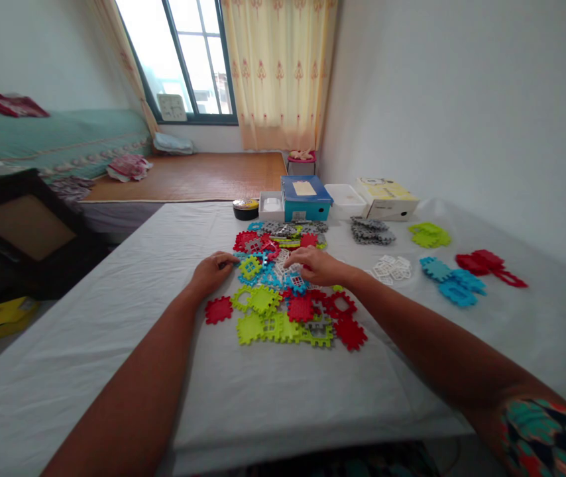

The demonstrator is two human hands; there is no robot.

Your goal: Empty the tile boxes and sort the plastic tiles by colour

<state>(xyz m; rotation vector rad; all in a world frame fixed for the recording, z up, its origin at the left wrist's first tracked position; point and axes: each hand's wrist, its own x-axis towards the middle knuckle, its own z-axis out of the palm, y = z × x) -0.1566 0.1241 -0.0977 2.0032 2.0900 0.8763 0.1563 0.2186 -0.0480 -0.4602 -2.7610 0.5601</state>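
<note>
A mixed pile of flat, notched plastic building tiles lies between my hands. At its left edge my left hand [213, 271] rests with curled fingers, tips close together by the lime window tile [250, 267] and some blue ones; whatever they hold is hidden. Over the pile's right side reaches my right hand [323, 266], its index finger stretched toward white lattice pieces [283, 265], with no tile visible in it. Nearer me lie lime tiles [266, 300], a red tile [219, 310] and another red tile [350, 332].
To the right, sorted groups hold grey tiles [371, 230], white lattices [392, 267], lime tiles [429, 234], blue tiles [454, 281] and red tiles [482, 262]. Behind the pile stand a blue box [305, 199], a white tub [345, 199], a yellow-topped box [387, 199] and a round black container [246, 211].
</note>
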